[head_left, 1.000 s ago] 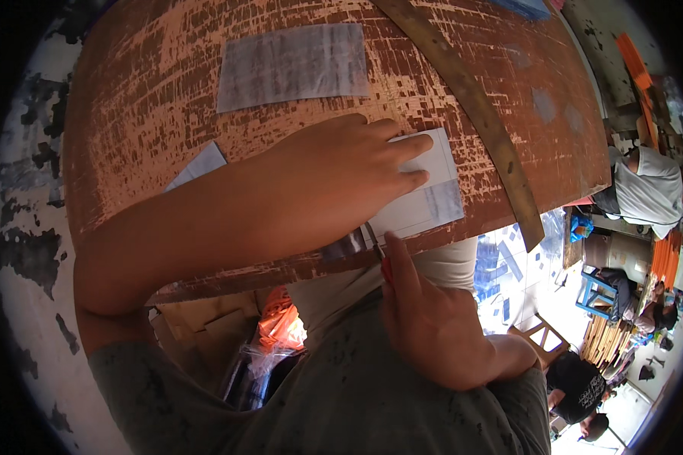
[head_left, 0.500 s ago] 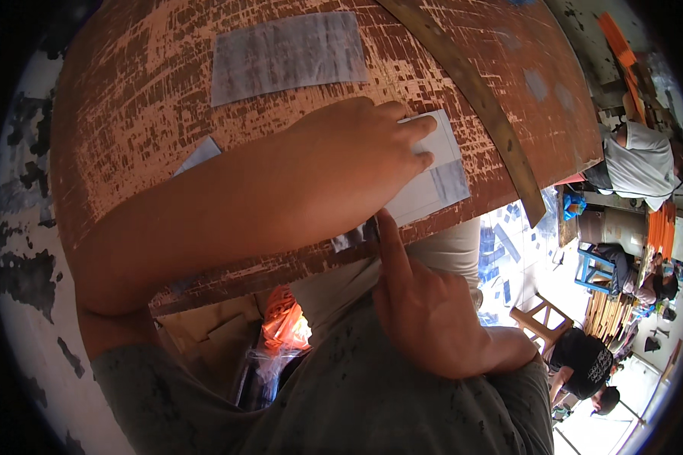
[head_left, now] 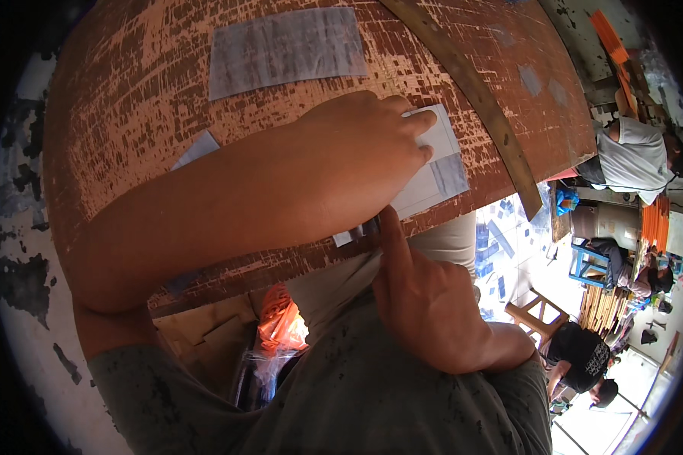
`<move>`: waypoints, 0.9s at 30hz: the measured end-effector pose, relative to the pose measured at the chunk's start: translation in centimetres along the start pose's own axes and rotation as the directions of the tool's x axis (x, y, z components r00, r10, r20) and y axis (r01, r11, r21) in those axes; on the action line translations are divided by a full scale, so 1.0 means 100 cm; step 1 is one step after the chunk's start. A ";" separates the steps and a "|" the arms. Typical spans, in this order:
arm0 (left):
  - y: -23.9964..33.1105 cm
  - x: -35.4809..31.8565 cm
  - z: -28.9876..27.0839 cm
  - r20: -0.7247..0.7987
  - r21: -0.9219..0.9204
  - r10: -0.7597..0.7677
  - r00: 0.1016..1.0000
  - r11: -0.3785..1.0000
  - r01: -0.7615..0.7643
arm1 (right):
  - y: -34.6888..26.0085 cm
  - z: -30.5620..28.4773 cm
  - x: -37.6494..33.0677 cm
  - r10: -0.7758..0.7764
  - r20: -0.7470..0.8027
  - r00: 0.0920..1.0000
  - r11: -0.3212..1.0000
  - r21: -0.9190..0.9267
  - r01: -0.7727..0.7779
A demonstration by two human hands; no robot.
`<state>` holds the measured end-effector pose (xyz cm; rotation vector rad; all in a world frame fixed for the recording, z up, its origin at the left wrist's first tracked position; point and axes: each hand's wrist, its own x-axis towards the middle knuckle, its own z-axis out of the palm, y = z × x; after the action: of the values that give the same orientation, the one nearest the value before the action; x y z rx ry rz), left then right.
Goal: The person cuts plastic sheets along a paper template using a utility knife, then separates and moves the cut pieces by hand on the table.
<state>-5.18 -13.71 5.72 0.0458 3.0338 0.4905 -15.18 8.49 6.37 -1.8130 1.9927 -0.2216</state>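
Observation:
My left hand [head_left: 379, 140] lies over a white sheet with ruled lines and a grey block [head_left: 442, 176] near the table's front edge. Its visible fingertips rest on the sheet, slightly apart. The left forearm crosses the table and hides part of what lies beneath. My right hand [head_left: 432, 311] is at the table edge, its index finger stretched up to the sheet's near corner under the left wrist. The other fingers are curled in; what they hold, if anything, is hidden. A small grey-and-white strip [head_left: 345, 237] shows beside that fingertip.
On the worn brown table [head_left: 144, 91] lie a translucent grey sheet [head_left: 288, 53], a long brown metal ruler [head_left: 478, 91] and a pale corner piece [head_left: 196, 149]. An orange bundle in plastic [head_left: 281, 322] sits below the table. Other people, a wooden stool [head_left: 537, 312] and a blue stool [head_left: 589, 264] are at right.
The right fingertip has moved slightly up along the sheet's near edge. The left hand stays on the sheet. The whole view has shifted a little.

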 end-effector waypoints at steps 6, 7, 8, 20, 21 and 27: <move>0.006 0.000 0.000 -0.002 -0.065 -0.019 1.000 0.998 0.019 | -0.003 -0.011 0.005 -0.002 0.053 0.999 0.999 -0.051 0.004; 0.006 0.001 0.002 -0.028 -0.063 -0.013 1.000 0.998 0.011 | -0.003 -0.012 0.004 -0.002 0.052 0.999 0.998 -0.055 0.005; 0.006 0.000 0.003 -0.042 -0.054 -0.001 0.999 0.999 -0.001 | -0.003 -0.012 0.004 -0.004 0.052 0.999 0.998 -0.055 0.007; 0.009 0.007 -0.005 0.073 0.101 -0.035 0.997 0.994 0.028 | 0.002 -0.012 -0.018 -0.013 0.096 0.995 0.998 -0.066 0.020; 0.010 0.007 -0.004 0.072 0.100 -0.035 0.997 0.995 0.028 | 0.002 -0.013 -0.020 -0.004 0.111 0.994 0.999 -0.049 0.010; 0.020 0.005 -0.012 0.000 0.098 -0.067 0.998 0.993 0.067 | 0.006 -0.011 -0.028 -0.004 0.117 0.993 1.000 -0.022 0.007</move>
<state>-5.76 -12.15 7.45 -0.0501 3.0423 0.3367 -16.07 11.08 7.66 -1.8025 1.9169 -0.0932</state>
